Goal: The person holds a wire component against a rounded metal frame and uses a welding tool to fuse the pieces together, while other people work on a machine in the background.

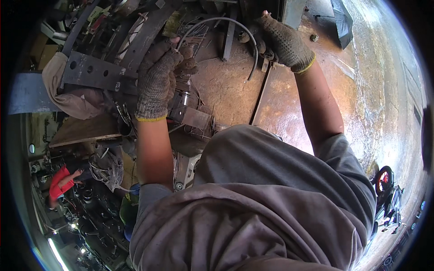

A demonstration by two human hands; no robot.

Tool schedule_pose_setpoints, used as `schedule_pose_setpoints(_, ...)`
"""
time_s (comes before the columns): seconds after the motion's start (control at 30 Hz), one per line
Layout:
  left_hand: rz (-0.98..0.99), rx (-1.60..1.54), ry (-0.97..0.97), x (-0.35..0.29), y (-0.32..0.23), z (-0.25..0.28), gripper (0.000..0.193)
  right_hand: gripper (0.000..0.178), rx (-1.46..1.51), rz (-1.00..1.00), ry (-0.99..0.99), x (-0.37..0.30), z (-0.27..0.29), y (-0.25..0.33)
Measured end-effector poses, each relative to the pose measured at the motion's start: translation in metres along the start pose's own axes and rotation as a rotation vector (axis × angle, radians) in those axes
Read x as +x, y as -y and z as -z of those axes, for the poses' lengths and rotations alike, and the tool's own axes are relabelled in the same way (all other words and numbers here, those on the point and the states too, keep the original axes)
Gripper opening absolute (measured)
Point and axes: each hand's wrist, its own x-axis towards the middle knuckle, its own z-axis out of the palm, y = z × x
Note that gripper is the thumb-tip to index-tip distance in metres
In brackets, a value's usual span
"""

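Observation:
My left hand (158, 81), in a knitted grey-brown work glove with a yellow cuff, is closed on one end of a thin grey curved rod (217, 19). The rod arches up and over to the right, and its free end points down above the rust-brown floor. At the rod's right side is my right hand (287, 43), in a matching dotted glove. Its fingers are bent at the rod, while the thumb sticks up apart from it; the grip looks loose. Both glove thumbs show bare tips.
A flat steel bar with holes (97, 70) lies left of my left hand, with a draped cloth (58, 86) beside it. Thin wires and metal scraps (196, 119) lie below. A dark umbrella (341, 22) is at upper right. A person in red (61, 180) is at far left, a motorcycle (386, 194) lower right.

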Motion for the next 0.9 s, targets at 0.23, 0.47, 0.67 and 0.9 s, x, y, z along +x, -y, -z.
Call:
schedule_pose_setpoints(0.23,0.008,-0.014,-0.043,-0.008,0.003,0.001,0.032,0.053,0.164,-0.687,0.24,0.011,0.011,0.043)
schedule_pose_setpoints(0.47,0.031,-0.028,-0.054,-0.032,0.012,0.003,0.033,0.038,1.2,-0.661,0.516,0.007,0.007,0.015)
schedule_pose_setpoints(0.67,0.038,0.018,-0.036,-0.056,0.008,-0.008,0.036,0.03,1.094,-0.774,0.33,0.006,-0.001,0.031)
schedule_pose_setpoints(0.9,-0.006,0.46,-0.062,-0.082,0.0,-0.001,0.029,0.034,0.702,-0.617,0.51,0.022,-0.008,0.041)
